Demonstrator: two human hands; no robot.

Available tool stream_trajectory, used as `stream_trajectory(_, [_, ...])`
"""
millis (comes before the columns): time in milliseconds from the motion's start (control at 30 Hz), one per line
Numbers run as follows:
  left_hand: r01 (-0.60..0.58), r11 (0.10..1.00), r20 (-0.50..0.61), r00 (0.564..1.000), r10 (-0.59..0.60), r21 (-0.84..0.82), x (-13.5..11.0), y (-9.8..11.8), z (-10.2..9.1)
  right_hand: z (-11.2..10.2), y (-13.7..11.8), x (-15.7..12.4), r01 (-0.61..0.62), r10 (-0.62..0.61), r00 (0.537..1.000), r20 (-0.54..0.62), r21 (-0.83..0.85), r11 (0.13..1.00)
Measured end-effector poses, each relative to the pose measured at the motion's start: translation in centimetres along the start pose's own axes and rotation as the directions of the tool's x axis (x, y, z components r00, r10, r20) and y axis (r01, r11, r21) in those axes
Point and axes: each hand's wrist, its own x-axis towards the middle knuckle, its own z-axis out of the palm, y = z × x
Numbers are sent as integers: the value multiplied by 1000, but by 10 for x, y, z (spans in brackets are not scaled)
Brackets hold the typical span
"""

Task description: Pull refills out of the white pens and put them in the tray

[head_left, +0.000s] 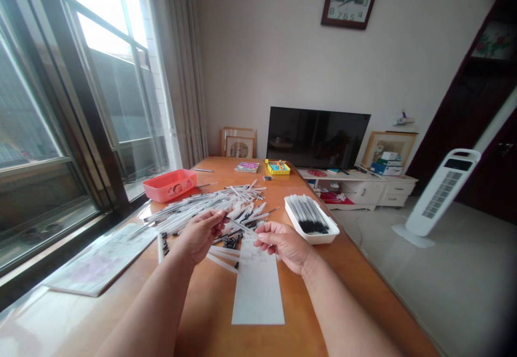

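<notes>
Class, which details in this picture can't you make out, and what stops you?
All in the head view:
Ends of the thin stick: covered by the fingers of the left hand and right hand.
Number of sticks in the pile: they overlap one another.
Writing on the paper strip: too small and faint.
Print on the booklet at left: blurred and washed out.
Forearms towards the elbows: cut off by the bottom edge.

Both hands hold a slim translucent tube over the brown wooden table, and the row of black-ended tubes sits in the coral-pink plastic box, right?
Not quite: the head view shows the black-ended translucent tubes in the white rectangular plastic tray, not the coral-pink plastic box. The left hand and right hand do hold one slim tube.
</notes>
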Motion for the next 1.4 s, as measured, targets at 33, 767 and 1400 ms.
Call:
stream_trajectory(33, [3, 1000, 16, 1000, -4, 15, -2, -1, 4, 2, 0, 0, -2, 2, 1000, 6, -29, 1000])
stream_trajectory(767, [-31, 980, 83, 996, 15, 196, -12, -3, 21, 7, -1, 0, 28, -24, 999, 25, -164, 986])
stream_trajectory(1400, [-314, 177, 278, 939, 205, 933, 18, -44, 6, 3, -3, 0, 34, -40, 998, -41, -128, 991])
